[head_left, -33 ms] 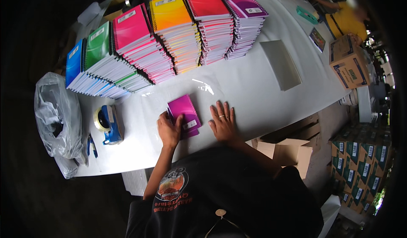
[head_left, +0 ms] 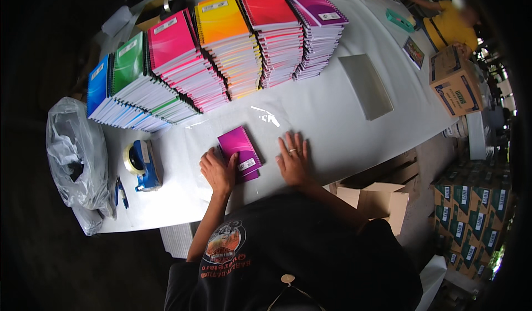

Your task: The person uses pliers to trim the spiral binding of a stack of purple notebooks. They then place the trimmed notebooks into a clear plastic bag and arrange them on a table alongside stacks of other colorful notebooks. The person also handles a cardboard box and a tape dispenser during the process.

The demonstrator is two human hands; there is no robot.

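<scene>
L hand (head_left: 217, 171): fingers eased slightly left, thumb on purple spiral notebook (head_left: 238, 143) (2nd notebook (head_left: 252, 175) partly under), near-center tbl (head_left: 343, 147); grip unclear. R hand (head_left: 294, 160) flat, fingers spread, just right. Nothing lifted yet.

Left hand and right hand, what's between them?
In the head view, a purple spiral notebook lies between them, overlapping another purple one.

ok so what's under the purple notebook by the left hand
Under the purple notebook by the left hand, another purple cover sticks out at the near edge. The rest is covered; how many lie there can't be told.
</scene>
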